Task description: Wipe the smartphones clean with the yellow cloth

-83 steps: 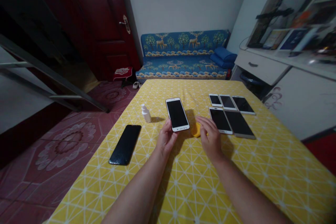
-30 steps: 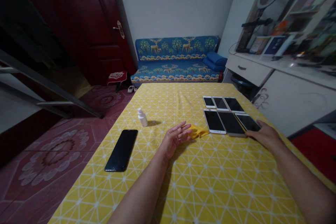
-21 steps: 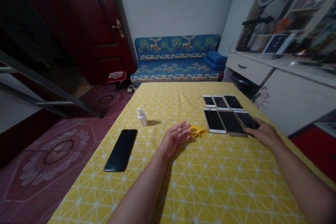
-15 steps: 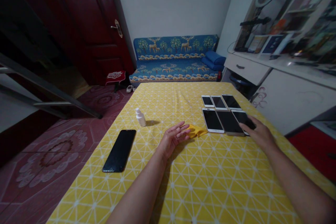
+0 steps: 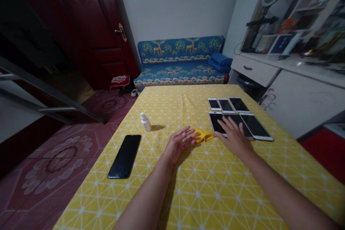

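Note:
My left hand (image 5: 180, 143) rests on its side on the tablecloth, fingers loosely stretched and apart. Its fingertips reach the crumpled yellow cloth (image 5: 203, 135), and the hand is open. Over the front row of smartphones my right hand (image 5: 234, 136) lies with spread fingers. It partly covers the white-edged left phone (image 5: 215, 118) and the dark middle phone (image 5: 240, 119); whether it presses on them I cannot tell. The white right phone (image 5: 256, 126) shows in full. Behind are a small white phone (image 5: 214, 104), another white phone (image 5: 226, 105) and a larger dark-screened phone (image 5: 239, 105).
A large black phone (image 5: 124, 156) lies at the table's left side. Beyond it stands a white spray bottle (image 5: 146, 122). The table wears a yellow patterned cloth (image 5: 194, 194). A blue sofa (image 5: 180, 61) is behind, and a white cabinet (image 5: 304, 93) borders the right.
My right hand has let go of the front right phone and moved left over the other front phones. That right phone now lies flat, uncovered. My left hand has stayed put.

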`<state>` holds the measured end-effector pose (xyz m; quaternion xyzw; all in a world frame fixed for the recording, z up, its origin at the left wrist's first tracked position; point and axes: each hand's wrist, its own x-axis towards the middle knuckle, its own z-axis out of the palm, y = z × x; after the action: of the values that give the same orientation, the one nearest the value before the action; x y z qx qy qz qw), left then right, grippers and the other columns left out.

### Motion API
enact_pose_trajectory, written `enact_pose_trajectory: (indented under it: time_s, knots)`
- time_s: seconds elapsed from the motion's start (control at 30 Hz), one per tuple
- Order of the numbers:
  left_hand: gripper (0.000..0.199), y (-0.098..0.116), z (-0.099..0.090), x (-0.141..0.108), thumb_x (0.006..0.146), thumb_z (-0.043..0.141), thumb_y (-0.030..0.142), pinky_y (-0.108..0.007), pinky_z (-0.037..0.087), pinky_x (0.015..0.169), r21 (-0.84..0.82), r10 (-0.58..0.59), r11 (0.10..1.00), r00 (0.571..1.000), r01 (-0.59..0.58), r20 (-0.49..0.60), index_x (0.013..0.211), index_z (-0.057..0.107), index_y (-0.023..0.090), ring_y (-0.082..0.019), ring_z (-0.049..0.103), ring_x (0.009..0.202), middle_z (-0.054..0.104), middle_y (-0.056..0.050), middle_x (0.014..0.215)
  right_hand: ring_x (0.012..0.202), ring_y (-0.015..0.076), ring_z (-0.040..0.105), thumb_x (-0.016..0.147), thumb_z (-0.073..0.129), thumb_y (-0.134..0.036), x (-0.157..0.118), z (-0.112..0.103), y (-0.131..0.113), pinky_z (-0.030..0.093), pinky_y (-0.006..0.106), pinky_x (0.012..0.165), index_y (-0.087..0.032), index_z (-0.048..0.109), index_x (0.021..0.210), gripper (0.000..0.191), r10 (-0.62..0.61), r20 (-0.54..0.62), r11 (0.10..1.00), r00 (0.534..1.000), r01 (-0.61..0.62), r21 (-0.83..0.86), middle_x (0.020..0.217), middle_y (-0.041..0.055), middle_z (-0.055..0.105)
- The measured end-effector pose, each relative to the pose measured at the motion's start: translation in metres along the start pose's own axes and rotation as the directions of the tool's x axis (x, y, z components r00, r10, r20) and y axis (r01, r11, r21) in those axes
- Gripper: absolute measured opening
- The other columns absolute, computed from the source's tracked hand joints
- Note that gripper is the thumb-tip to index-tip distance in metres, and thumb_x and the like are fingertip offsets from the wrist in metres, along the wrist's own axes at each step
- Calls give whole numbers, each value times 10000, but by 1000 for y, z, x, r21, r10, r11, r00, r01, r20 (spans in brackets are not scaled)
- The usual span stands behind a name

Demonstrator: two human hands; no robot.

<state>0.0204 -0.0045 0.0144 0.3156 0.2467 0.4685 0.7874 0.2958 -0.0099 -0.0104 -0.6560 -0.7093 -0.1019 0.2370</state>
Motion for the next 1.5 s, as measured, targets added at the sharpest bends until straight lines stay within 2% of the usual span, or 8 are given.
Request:
enact_pose_trajectory:
  time_s: [0.13, 0.3, 0.63, 0.83, 1.0, 1.13, 1.33, 1.5]
  knots:
    - [368, 0, 0, 1, 853, 679, 199, -441, 524, 962, -4, -3, 1000, 1000, 3, 9, 1207, 658, 103, -274, 696, 1061, 694, -171, 1231, 1397, 356, 415, 897, 450, -240, -20, -8, 23, 270, 704, 1106, -139, 560, 1350, 477, 62, -15, 994, 998, -63, -91, 1464, 168, 520]
    - [375, 0, 2, 1, 848, 685, 199, -446, 520, 967, -4, -9, 1000, 1000, 9, 0, 1209, 658, 98, -271, 698, 1049, 700, -170, 1219, 1296, 329, 546, 899, 447, -279, -37, -7, 53, 366, 609, 1103, -116, 617, 1271, 440, 94, -26, 995, 995, -95, -32, 1357, 190, 613]
    - [353, -2, 0, 2, 858, 663, 190, -420, 533, 943, -22, -6, 1000, 1000, 6, -11, 1199, 662, 98, -250, 706, 1025, 709, -165, 1205, 1317, 293, 535, 837, 498, -197, -15, 4, 67, 452, 498, 1084, -163, 702, 1189, 408, 124, 75, 978, 989, -135, 162, 1341, 147, 635]
    - [335, -1, 3, 1, 859, 660, 193, -433, 530, 951, -25, -5, 1000, 1000, 5, -12, 1181, 668, 102, -255, 707, 1024, 711, -163, 1201, 1224, 307, 610, 852, 486, -207, -1, -8, 37, 371, 603, 1106, -178, 687, 1209, 411, 165, 33, 983, 986, -167, 78, 1331, 144, 643]
    - [364, -1, 2, 1, 842, 687, 196, -434, 520, 960, -39, -8, 999, 1000, 7, -20, 1190, 665, 93, -257, 704, 1025, 705, -176, 1206, 1430, 349, 370, 927, 516, -395, 0, -7, -2, 248, 705, 1119, -232, 628, 1303, 424, -61, 162, 998, 985, 55, 38, 1465, 110, 531]
    - [366, -1, 2, 2, 827, 713, 207, -452, 502, 983, -34, -10, 999, 1000, 9, -22, 1174, 670, 99, -269, 701, 1036, 706, -176, 1203, 1482, 345, 254, 997, 378, -325, -1, -2, -9, 216, 704, 1134, -239, 538, 1408, 449, -50, 228, 999, 972, 52, -4, 1531, 75, 451]
    - [380, -1, 1, 2, 826, 711, 202, -467, 494, 997, -26, -9, 1000, 1000, 8, -27, 1187, 664, 93, -269, 705, 1028, 703, -182, 1207, 1451, 346, 332, 984, 367, -255, -1, 3, -8, 238, 707, 1124, -224, 554, 1390, 448, -7, 178, 1000, 984, 10, -13, 1512, 97, 475]
    - [388, -2, 0, 3, 803, 743, 236, -490, 481, 1016, -15, 0, 1000, 1000, 0, -22, 1164, 671, 115, -282, 696, 1056, 706, -169, 1208, 1362, 315, 476, 962, 410, -264, -3, -7, -39, 312, 634, 1127, -181, 639, 1274, 396, 24, 108, 989, 994, -40, 143, 1425, 151, 564]
